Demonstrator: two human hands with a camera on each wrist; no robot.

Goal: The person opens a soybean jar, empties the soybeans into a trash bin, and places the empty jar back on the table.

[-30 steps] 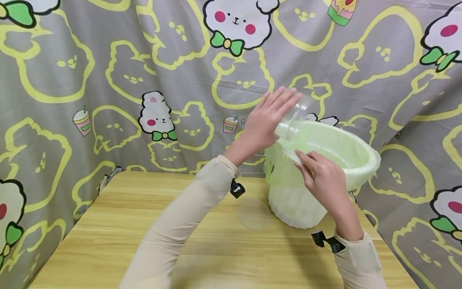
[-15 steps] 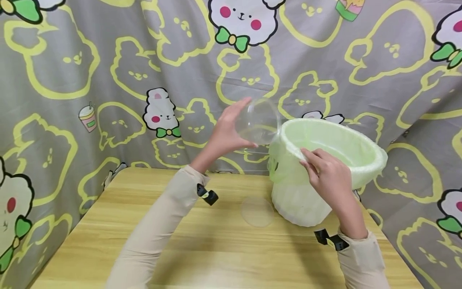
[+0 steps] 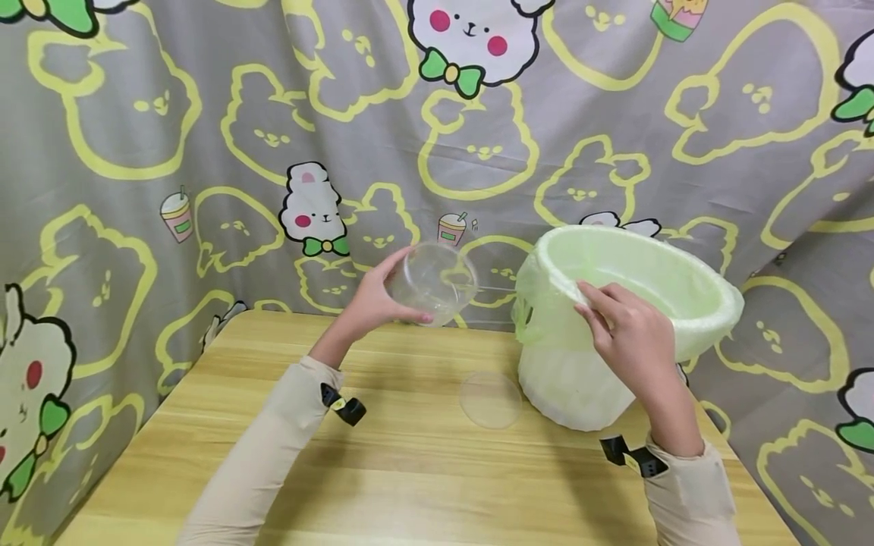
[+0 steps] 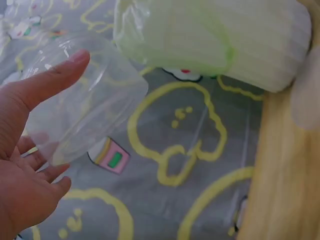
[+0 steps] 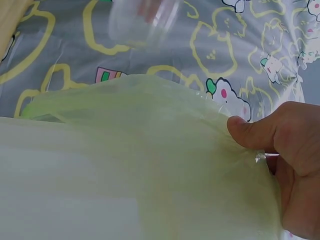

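Note:
My left hand grips a clear round plastic container, thumb on one side and fingers on the other, held above the back of the table. In the left wrist view the container is see-through, and nothing shows inside it. With thumb and fingers, my right hand pinches the near rim of a whitish trash bin. A thin light-green bag lines the bin and folds down over its rim. The right wrist view shows the thumb pressing on this bag. The bin's bottom inside is hidden.
A flat, clear round disc, like a lid, lies on the wooden table just left of the bin. Behind the table hangs a grey curtain with cartoon prints, close to the bin's back.
My left hand has carried the clear container away from over the bin's mouth, leftward and down. The right hand stays on the bin's rim. The whole head view has shifted slightly.

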